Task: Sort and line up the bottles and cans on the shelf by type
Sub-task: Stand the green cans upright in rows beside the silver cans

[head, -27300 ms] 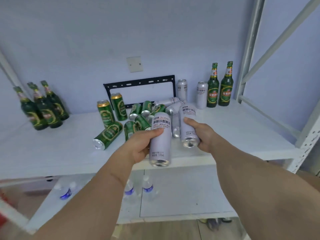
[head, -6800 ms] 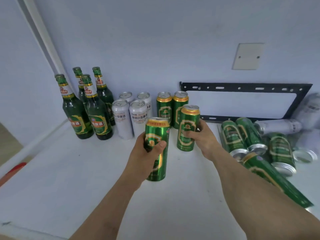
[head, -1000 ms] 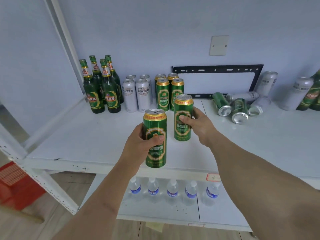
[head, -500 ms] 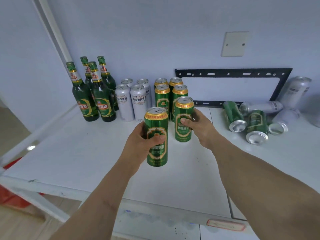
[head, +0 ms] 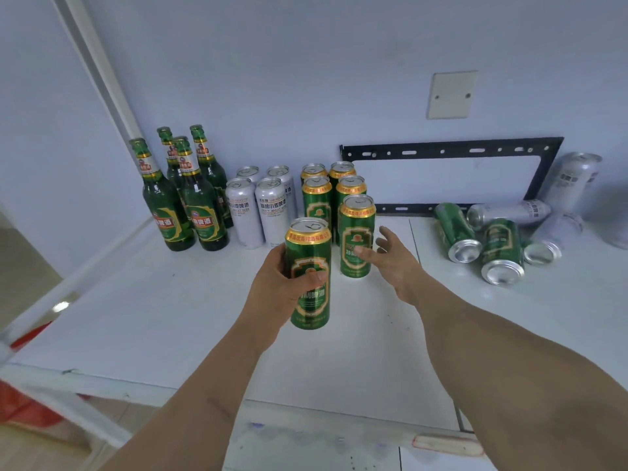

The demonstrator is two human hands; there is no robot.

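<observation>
I hold one green can point(head: 308, 273) upright in my left hand point(head: 282, 287); my grip is clamped around its body, thumb on the front label, and the can is above the shelf point(head: 136, 317), not yet standing on it. My right hand point(head: 390, 263) is apart, fingers spread and relaxed, just beside the green can point(head: 356, 236) that stands at the front of the right column.

I judge the step now is to put my can at the front of the left column of green cans point(head: 317, 198), at 11 o'clock from my left hand. To do it well I should lower it straight, keep it upright, and set it side by side with the front right can, so that the two columns end on one line. I must not push the cans behind, because they stand close and could tip.

The can is tall and slim, shiny green with a gold band around the top and a gold emblem on the front; the top seems closed.

At 10 o'clock stand four white cans point(head: 258, 209) and four green bottles point(head: 183, 198), already grouped. At 3 o'clock several green and white cans point(head: 499, 246) lie on their sides, not yet sorted.
</observation>
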